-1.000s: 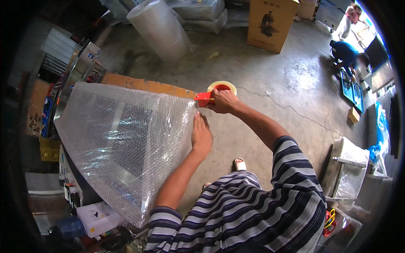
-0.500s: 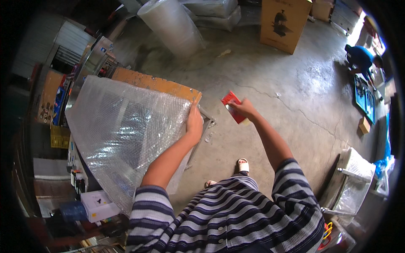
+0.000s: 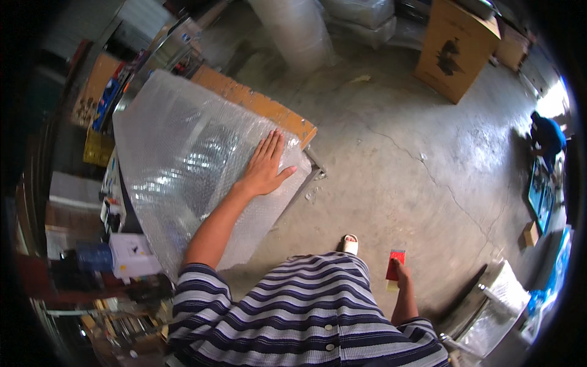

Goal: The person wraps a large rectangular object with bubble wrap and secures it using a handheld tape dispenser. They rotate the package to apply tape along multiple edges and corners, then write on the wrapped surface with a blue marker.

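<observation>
A large sheet of bubble wrap [image 3: 183,153] lies over the work table on my left, covering most of an orange-brown wooden board [image 3: 251,107] whose far edge shows. My left hand [image 3: 264,168] rests flat on the wrap near its right corner, fingers extended and thumb out. Low at my right side, away from the table, my right hand [image 3: 402,275] grips a flat red hand-sized tool [image 3: 396,264]. A greyish strip edges its top and a pale yellow part shows below; its exact kind is unclear.
A metal table leg [image 3: 315,162] juts out by the board's corner. Beyond stand a roll of bubble wrap [image 3: 293,30] and a tall cardboard box [image 3: 455,52]. At far right a person in blue [image 3: 547,134] crouches by a blue tray [image 3: 539,189]. A plastic-wrapped item [image 3: 489,312] sits lower right.
My left hand has moved from the board's corner inward and now lies flat on the wrap. My right hand has dropped to my side with the red tool. The view has shifted.
</observation>
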Tool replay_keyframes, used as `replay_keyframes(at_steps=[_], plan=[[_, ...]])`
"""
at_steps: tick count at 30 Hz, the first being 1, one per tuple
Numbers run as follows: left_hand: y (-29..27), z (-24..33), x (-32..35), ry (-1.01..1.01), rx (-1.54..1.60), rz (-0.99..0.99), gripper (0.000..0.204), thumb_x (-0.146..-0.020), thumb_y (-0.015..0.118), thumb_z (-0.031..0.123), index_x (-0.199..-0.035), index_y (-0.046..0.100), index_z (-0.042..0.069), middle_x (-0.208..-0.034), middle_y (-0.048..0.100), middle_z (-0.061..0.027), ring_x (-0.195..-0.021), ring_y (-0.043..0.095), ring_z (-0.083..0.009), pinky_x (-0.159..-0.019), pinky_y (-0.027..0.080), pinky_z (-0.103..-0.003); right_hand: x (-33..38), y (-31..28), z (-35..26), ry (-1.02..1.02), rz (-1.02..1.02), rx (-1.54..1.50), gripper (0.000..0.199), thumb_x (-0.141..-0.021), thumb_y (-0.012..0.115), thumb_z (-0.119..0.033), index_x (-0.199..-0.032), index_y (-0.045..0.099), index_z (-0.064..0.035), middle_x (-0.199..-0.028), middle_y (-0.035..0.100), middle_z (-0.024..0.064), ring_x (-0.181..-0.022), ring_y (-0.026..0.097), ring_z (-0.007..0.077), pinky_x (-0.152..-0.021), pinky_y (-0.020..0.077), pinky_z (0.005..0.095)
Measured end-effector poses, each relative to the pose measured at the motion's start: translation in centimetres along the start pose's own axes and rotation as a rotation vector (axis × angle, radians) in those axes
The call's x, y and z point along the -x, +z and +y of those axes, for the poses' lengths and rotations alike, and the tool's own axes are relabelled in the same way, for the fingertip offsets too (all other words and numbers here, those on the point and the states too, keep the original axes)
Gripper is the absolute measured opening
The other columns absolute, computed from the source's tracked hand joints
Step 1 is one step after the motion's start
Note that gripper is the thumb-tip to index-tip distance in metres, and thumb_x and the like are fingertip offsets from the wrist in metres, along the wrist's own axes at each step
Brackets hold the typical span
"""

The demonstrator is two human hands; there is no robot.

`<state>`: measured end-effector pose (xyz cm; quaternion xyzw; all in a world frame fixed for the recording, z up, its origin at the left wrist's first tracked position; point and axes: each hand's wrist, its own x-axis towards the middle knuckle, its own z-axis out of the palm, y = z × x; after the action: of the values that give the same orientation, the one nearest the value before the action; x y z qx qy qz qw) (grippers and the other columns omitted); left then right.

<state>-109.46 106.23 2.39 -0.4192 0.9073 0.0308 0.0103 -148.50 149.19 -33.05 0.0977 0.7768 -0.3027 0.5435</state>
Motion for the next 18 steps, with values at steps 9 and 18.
replay_keyframes(at_steps=[9,18], plan=[[-0.9,1.3,12.0,-0.178,-0.149,-0.059,0.082,-0.103,0.051,0.047,-0.161,0.018,-0.002,-0.170,0.017,-0.0174,-0.158,0.014,-0.0312,-0.129,0.011,-0.047,2.1,6.7,-5.6,-0.136,-0.122,0.229,0.067,-0.081,0.083,-0.056,-0.103,0.074,0.0059,-0.094,0.072,0.0095,-0.078,0.068,0.0180,-0.069,0.0537,0.0359],[-0.1,2.7,23.3,-0.273,-0.400,-0.145,0.079,-0.099,0.057,0.041,-0.160,0.026,0.001,-0.170,0.020,-0.0139,-0.157,0.017,-0.0291,-0.129,0.013,-0.046,3.7,11.4,-11.0,-0.370,-0.261,0.431,0.059,-0.085,0.079,-0.055,-0.100,0.075,0.0025,-0.088,0.071,0.0076,-0.078,0.067,0.0164,-0.070,0.0535,0.0345]])
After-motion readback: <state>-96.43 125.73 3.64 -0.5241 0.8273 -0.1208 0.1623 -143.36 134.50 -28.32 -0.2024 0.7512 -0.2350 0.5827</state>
